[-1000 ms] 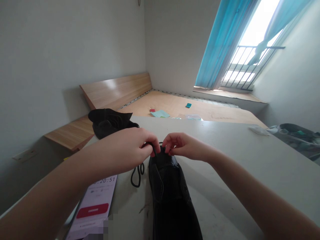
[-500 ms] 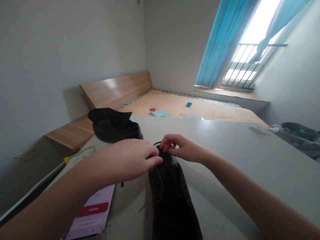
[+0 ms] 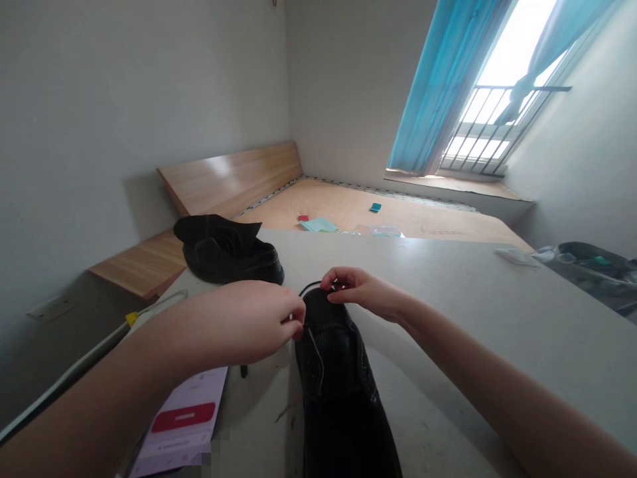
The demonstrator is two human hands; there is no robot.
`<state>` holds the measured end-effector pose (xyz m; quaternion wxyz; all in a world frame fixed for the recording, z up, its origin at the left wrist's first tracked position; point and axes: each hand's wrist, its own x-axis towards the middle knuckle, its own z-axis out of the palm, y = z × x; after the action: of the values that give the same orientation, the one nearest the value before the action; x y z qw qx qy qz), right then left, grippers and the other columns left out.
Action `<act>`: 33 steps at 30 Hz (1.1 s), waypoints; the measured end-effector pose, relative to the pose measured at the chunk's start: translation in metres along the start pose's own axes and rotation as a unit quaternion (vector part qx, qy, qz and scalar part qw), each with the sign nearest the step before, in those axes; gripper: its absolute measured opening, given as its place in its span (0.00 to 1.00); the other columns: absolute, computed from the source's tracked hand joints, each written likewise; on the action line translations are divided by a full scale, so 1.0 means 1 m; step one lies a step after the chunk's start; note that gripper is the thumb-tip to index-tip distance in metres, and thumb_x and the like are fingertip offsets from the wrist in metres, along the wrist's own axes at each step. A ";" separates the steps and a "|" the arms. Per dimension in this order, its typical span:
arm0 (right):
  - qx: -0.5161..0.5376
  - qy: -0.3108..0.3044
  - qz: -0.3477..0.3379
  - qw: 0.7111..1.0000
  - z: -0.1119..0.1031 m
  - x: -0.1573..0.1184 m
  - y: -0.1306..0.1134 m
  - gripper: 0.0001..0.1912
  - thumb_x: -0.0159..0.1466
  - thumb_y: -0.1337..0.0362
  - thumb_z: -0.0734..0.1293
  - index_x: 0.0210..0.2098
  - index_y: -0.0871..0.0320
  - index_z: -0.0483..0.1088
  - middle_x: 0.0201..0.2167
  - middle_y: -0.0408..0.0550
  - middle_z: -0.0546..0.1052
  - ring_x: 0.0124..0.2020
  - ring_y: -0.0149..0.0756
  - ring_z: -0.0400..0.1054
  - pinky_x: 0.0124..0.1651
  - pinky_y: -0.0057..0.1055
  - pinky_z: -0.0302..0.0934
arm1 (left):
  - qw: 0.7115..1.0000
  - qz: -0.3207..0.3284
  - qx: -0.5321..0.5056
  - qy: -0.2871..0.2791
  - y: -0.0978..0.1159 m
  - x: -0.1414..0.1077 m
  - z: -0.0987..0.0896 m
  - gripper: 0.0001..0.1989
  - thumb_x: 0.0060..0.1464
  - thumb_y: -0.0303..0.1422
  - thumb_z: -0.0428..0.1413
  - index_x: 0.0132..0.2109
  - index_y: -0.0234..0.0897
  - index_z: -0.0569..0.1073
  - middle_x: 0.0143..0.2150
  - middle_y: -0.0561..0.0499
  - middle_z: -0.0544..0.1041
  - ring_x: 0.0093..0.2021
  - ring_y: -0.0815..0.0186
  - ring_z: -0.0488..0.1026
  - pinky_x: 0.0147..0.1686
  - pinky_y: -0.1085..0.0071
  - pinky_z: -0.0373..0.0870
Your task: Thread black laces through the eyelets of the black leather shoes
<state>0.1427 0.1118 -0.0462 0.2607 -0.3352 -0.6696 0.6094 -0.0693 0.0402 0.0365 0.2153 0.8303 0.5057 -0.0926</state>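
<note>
A black leather shoe (image 3: 343, 372) stands on the white table with its toe towards me and its tongue (image 3: 318, 305) at the far end. My left hand (image 3: 269, 318) is closed in a pinch at the left edge of the shoe's opening, apparently on a thin black lace. Over the top of the tongue the shoelace (image 3: 311, 285) arches towards my right hand (image 3: 351, 287), whose thumb and fingers pinch it at the tongue's right side. Exactly where the lace meets my left fingertips is hidden.
Another black shoe (image 3: 231, 255) rests at the table's back left, with a flat black piece on top. A lit phone (image 3: 182, 418) lies at front left near a white cable (image 3: 64, 382). Beyond the white table (image 3: 448, 318), small items lie on a wooden bed board (image 3: 428, 216).
My left hand has drawn back to the left, off the tongue. More of the tongue and an arch of lace now show between the hands. My right hand has barely shifted.
</note>
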 end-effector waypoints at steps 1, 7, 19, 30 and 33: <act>0.011 0.005 0.004 1.000 0.000 0.000 0.001 0.08 0.54 0.69 0.70 0.34 0.60 0.71 0.32 0.42 0.73 0.33 0.31 0.65 0.38 0.31 0.59 | 1.000 -0.005 0.006 -0.002 -0.001 0.000 0.000 0.14 0.58 0.39 0.47 0.34 0.44 0.77 0.32 0.51 0.79 0.31 0.60 0.73 0.29 0.67 0.59; 0.080 0.043 0.020 0.996 -0.009 0.001 0.000 0.08 0.52 0.72 0.67 0.33 0.59 0.73 0.35 0.46 0.77 0.35 0.30 0.70 0.46 0.32 0.64 | 0.999 -0.027 0.041 -0.004 -0.004 -0.002 -0.001 0.15 0.56 0.39 0.47 0.31 0.43 0.76 0.30 0.49 0.79 0.29 0.59 0.73 0.26 0.67 0.56; 0.041 0.037 0.002 0.998 -0.003 -0.009 -0.032 0.10 0.54 0.67 0.72 0.38 0.58 0.78 0.39 0.48 0.81 0.42 0.35 0.75 0.52 0.37 0.66 | 0.998 -0.016 0.057 -0.021 0.002 -0.006 -0.003 0.12 0.53 0.36 0.48 0.26 0.42 0.73 0.28 0.49 0.78 0.28 0.60 0.72 0.25 0.68 0.55; -0.003 0.063 -0.020 0.998 0.006 -0.007 -0.026 0.08 0.54 0.69 0.69 0.36 0.58 0.74 0.33 0.46 0.81 0.36 0.35 0.75 0.44 0.36 0.67 | 0.998 -0.016 0.063 -0.011 0.013 -0.005 -0.002 0.14 0.55 0.35 0.47 0.29 0.41 0.76 0.29 0.47 0.78 0.28 0.59 0.72 0.25 0.67 0.56; -0.030 0.077 -0.027 0.996 0.007 -0.006 -0.027 0.08 0.55 0.67 0.70 0.36 0.58 0.74 0.34 0.46 0.81 0.34 0.34 0.74 0.42 0.36 0.66 | 0.998 -0.016 0.056 -0.002 0.014 -0.002 -0.001 0.14 0.56 0.36 0.49 0.29 0.40 0.76 0.29 0.48 0.78 0.28 0.60 0.72 0.24 0.68 0.56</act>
<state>0.1378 0.1017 -0.0198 0.3181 -0.3704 -0.6744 0.5539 -0.0580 0.0332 0.0416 0.1678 0.8327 0.5125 -0.1257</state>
